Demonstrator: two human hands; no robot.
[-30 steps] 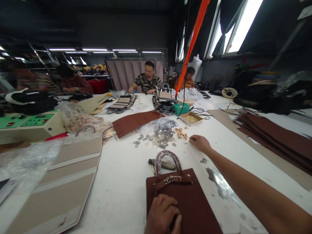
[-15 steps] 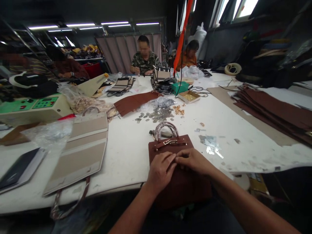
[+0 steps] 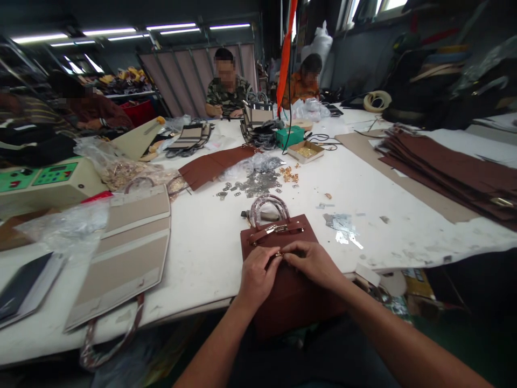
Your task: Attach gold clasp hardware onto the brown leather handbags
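A brown handbag leans at the table's front edge, its wrapped handles pointing away from me and a strap with metal clasps across its top. Over its front, my left hand pinches a small gold-coloured metal piece between thumb and fingers. From the right, my right hand closes its fingertips on the same small piece. Both hands meet just below the strap. The piece's exact shape is too small to make out.
Metal plates, gold-coloured parts and a small box lie beyond the bag. A beige panel with a handle is at left, brown leather pieces at right. Several people sit around the table.
The view has shifted, so the scene sits slightly left and higher. The fingertips have moved up the bag towards the strap, and the gold-coloured piece now shows between them.
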